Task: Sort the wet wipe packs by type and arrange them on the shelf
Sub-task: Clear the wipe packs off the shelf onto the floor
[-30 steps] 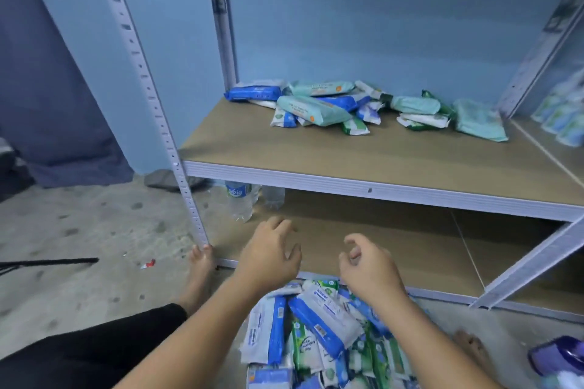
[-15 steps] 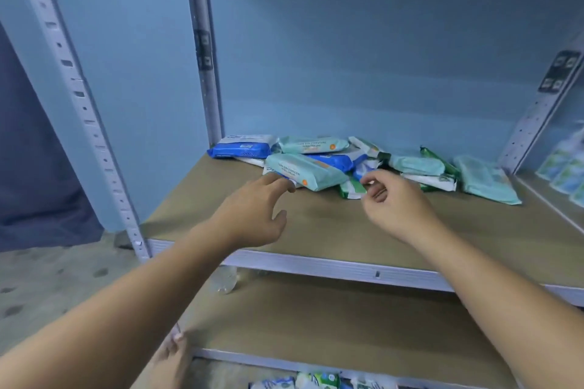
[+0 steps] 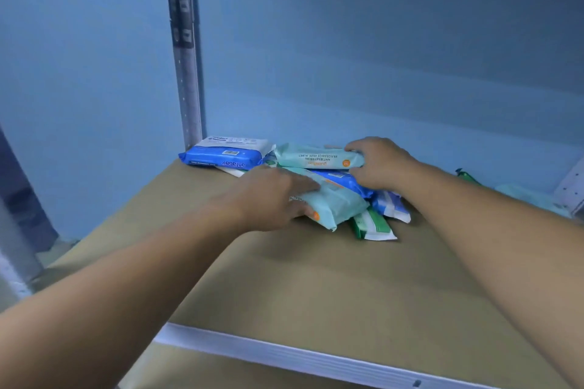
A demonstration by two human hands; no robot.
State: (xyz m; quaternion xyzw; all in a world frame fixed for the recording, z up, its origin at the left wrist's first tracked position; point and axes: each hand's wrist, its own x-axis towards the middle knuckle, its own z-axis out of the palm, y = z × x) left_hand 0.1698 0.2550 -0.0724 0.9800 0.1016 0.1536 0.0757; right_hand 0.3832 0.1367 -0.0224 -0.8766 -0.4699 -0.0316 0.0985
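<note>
Blue wall panels (image 3: 379, 57) close the back and left side of the unit; a grey perforated upright (image 3: 186, 73) stands at the back left corner of the brown shelf board (image 3: 284, 287), whose white front edge crosses the bottom of the view. At that corner lies a blue pack (image 3: 221, 159) marked "antabax", a white pack (image 3: 235, 141) resting on its rear half. Just right of these, near the back edge, sits a mixed heap of wipe packs (image 3: 363, 196). The left hand (image 3: 268, 199) reaches in from the front edge and grasps the nearest teal pack (image 3: 338, 207), fingers laid over its top and thumb at its near side; this pack lies tilted on the front of the heap. Behind it a dark blue pack (image 3: 344, 181) is sandwiched beneath a second teal pack (image 3: 316, 157) lettered "antibacterial fragrance free wipes". The right hand (image 3: 379, 164) grips the right end of that upper pack, fingers curled over the top, thumb below. Under the right wrist a blue-and-white pack (image 3: 392, 208) and a green-and-white pack (image 3: 373, 226) stick out of the heap toward the front edge. Toward the back right corner, past the right forearm, part of a green pack (image 3: 466, 174) and a blurred pale teal pack (image 3: 534, 197) show, near a white upright (image 3: 572, 186).
</note>
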